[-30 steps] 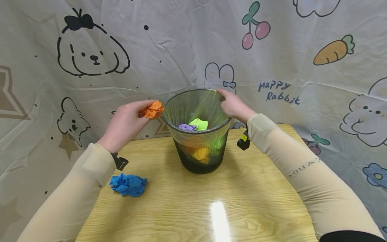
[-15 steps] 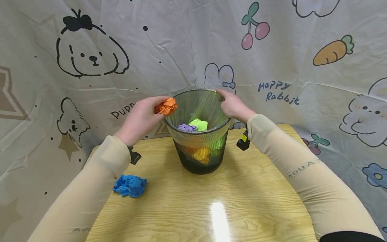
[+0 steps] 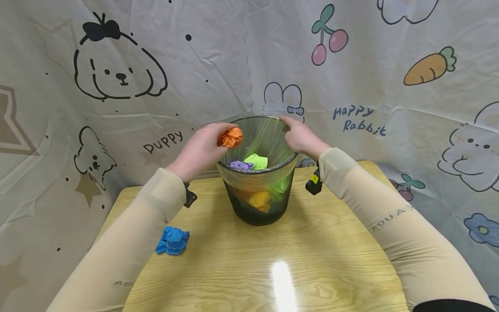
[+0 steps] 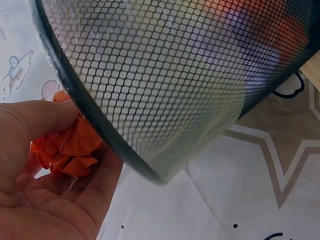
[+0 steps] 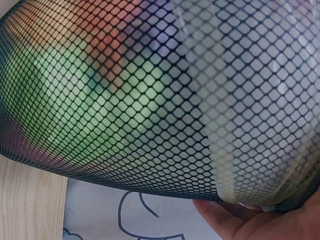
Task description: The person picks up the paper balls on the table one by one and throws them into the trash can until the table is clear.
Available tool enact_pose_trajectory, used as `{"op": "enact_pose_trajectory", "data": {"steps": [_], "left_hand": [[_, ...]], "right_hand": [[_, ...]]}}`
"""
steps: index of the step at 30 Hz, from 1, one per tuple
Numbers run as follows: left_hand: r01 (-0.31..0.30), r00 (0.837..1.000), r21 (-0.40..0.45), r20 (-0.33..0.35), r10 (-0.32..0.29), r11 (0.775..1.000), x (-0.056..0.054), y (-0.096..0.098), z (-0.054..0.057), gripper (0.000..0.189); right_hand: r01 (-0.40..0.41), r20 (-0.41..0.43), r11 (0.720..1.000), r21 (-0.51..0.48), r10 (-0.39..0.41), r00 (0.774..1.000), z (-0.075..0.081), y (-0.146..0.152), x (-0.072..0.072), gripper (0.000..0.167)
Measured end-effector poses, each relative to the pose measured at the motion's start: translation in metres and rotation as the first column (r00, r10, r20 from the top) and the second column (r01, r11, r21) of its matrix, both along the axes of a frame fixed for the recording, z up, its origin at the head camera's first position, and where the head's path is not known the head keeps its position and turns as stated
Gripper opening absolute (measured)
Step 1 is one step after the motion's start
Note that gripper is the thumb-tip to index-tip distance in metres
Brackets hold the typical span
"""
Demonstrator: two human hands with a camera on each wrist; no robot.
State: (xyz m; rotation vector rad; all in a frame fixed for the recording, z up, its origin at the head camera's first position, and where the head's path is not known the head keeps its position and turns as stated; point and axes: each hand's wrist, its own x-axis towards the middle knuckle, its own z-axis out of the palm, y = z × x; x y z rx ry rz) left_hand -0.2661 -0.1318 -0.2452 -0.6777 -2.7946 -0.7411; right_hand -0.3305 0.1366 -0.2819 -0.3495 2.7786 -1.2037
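Observation:
My left hand [image 3: 204, 147] pinches a crumpled orange paper ball [image 3: 231, 138] between thumb and fingers, over the left rim of a black mesh wastebasket [image 3: 253, 216]. In the left wrist view the orange paper ball [image 4: 75, 145] sits just beside the basket's rim [image 4: 90, 110]. My right hand [image 3: 302, 136] grips the basket's right rim; in the right wrist view its fingers [image 5: 240, 220] are partly hidden behind the mesh. Inside the lined basket lie a purple paper ball [image 3: 241, 165], a lime green paper ball [image 3: 257, 161] and other crumpled papers, seen through the mesh.
A crumpled blue paper ball [image 3: 173, 241] lies on the wooden table [image 3: 234, 268], left of the basket and partly behind my left forearm. Behind the table hangs a pale cloth [image 3: 218, 56] printed with cartoon animals, and the basket stands close to it.
My left hand has carried the orange paper ball rightward, from outside the basket's left side to over its rim. The right hand and the basket have stayed in place.

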Motion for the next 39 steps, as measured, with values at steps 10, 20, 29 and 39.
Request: {"op": "enact_pose_trajectory", "data": {"steps": [10, 20, 29, 39], "left_hand": [[0.015, 0.999, -0.034, 0.043, -0.014, 0.999, -0.005, 0.013, -0.001, 0.057], [0.021, 0.991, 0.005, 0.135, -0.021, 1.0, -0.007, 0.02, -0.002, 0.05], [0.024, 0.995, -0.065, 0.101, -0.017, 0.998, -0.009, 0.023, -0.004, 0.033], [0.059, 0.994, -0.113, 0.095, -0.048, 0.992, -0.011, 0.023, -0.007, 0.039]], "right_hand": [[-0.003, -0.004, 1.0, 0.002, 0.003, 1.0, 0.001, 0.0, 0.001, 0.075], [-0.006, -0.009, 1.0, 0.012, 0.006, 1.0, 0.0, 0.0, 0.0, 0.075], [-0.002, -0.013, 1.0, 0.016, 0.002, 1.0, 0.001, -0.001, 0.001, 0.075], [0.004, 0.0, 1.0, 0.011, -0.004, 1.0, 0.001, -0.001, 0.001, 0.075]]}}
